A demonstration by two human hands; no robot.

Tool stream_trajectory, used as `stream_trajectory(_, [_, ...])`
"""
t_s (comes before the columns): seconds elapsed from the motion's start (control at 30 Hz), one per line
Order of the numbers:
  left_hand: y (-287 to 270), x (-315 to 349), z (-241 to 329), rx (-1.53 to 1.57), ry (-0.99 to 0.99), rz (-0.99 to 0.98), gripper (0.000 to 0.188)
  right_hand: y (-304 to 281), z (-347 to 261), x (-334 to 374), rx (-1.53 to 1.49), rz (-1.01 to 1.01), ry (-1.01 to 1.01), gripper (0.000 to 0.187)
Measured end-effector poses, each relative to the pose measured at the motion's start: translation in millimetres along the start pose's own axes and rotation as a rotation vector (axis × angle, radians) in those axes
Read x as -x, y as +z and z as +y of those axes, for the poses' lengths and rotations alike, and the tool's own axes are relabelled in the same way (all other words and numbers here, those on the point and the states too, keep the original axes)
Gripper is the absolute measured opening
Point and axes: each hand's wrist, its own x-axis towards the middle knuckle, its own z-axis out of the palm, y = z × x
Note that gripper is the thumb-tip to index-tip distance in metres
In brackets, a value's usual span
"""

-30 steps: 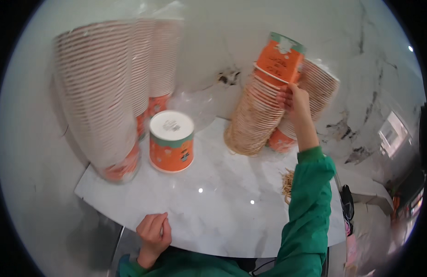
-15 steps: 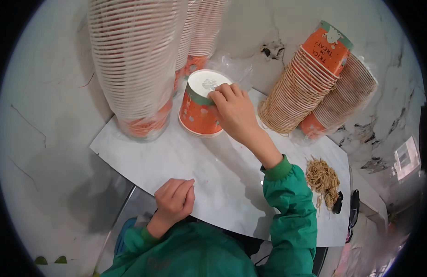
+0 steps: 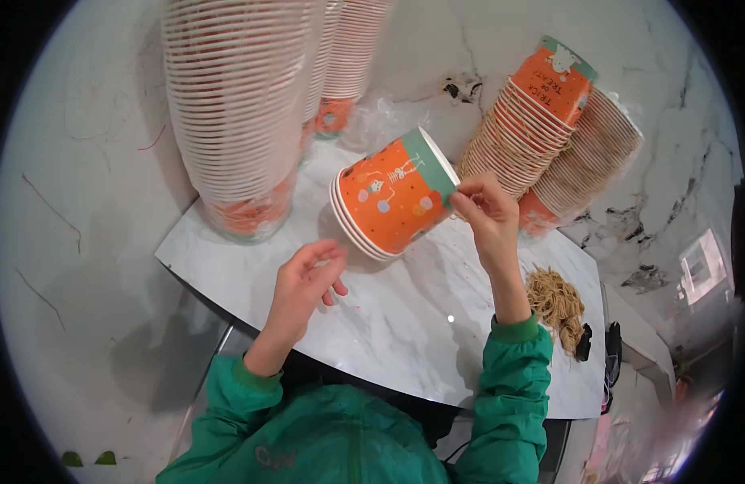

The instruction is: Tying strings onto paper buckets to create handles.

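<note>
A short stack of nested orange paper tubs [image 3: 393, 194], with green bands and white rims, is tilted above the white marbled table [image 3: 413, 339]. Its base end points up and to the right; the rims face lower left. Thumb and fingers of my right hand [image 3: 495, 219] pinch the base edge. Close below the rims, my left hand [image 3: 304, 282] is held with its fingers apart and nothing in it.
Tall stacks of tubs [image 3: 239, 121] in clear plastic stand at the left and back. At the right lean stacks with twine handles [image 3: 518, 133]. A tangled pile of tan twine [image 3: 555, 302] lies beside a small black object [image 3: 584, 343]. Crumpled clear plastic [image 3: 380, 121] sits at the back.
The tubs stood upside down on the table; now my right hand has lifted and tipped them, moving right. My left hand has risen from the front edge toward the tubs, its fingers spreading.
</note>
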Motion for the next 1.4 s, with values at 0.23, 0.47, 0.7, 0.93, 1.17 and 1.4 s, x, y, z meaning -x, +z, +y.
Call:
stream_trajectory(0.23, [33.3, -9.2, -0.5, 0.186, -0.048, -0.068, 0.013, -25.5, -19.2, 46.6, -0.041, 0.044, 0.048, 0.008])
stream_trajectory(0.47, [51.7, -7.4, -5.7, 0.213, -0.109, -0.190, 0.011, -59.9, -38.8, 71.6, 0.020, 0.089, 0.029, 0.010])
stream_trajectory(0.7, [51.1, -16.1, -5.8, 0.139, -0.129, -0.240, 0.010, -89.0, -50.0, 90.2, 0.012, 0.173, 0.007, 0.010])
stream_trajectory(0.93, [22.1, -52.3, -5.7, 0.091, -0.103, -0.224, 0.009, -154.3, -27.4, 130.7, -0.350, 0.471, 0.013, 0.009])
stream_trajectory(1.17, [-20.1, -105.0, -12.2, 0.309, -0.170, -0.089, 0.009, -188.7, 35.5, 202.0, -1.195, 0.429, 0.159, 0.036])
stream_trajectory(1.4, [-23.7, -89.0, -20.1, 0.227, -0.222, -0.043, 0.015, -154.6, 39.3, 211.2, -1.381, 0.629, 0.309, 0.050])
